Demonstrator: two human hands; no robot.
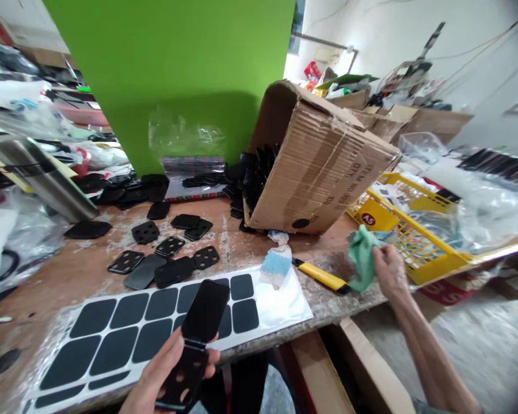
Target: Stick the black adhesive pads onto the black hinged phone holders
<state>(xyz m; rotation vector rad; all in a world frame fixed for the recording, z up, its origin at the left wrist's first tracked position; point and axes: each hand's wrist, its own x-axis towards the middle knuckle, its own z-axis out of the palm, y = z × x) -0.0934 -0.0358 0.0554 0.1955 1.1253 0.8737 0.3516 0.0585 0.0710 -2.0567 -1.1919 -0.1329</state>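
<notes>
Your left grip [156, 368] holds the black hinged piece [205, 313], long axis slanting away rightward. Your right grip [389, 270] pinches the green cloth [362, 261], well right of that piece.

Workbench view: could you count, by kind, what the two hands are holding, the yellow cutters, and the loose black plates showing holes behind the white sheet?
Black two-part piece, in the left hand: 1
Green cloth, in the right hand: 1
Yellow cutter: 1
Loose black plates showing holes: 5
Total: 8
</notes>
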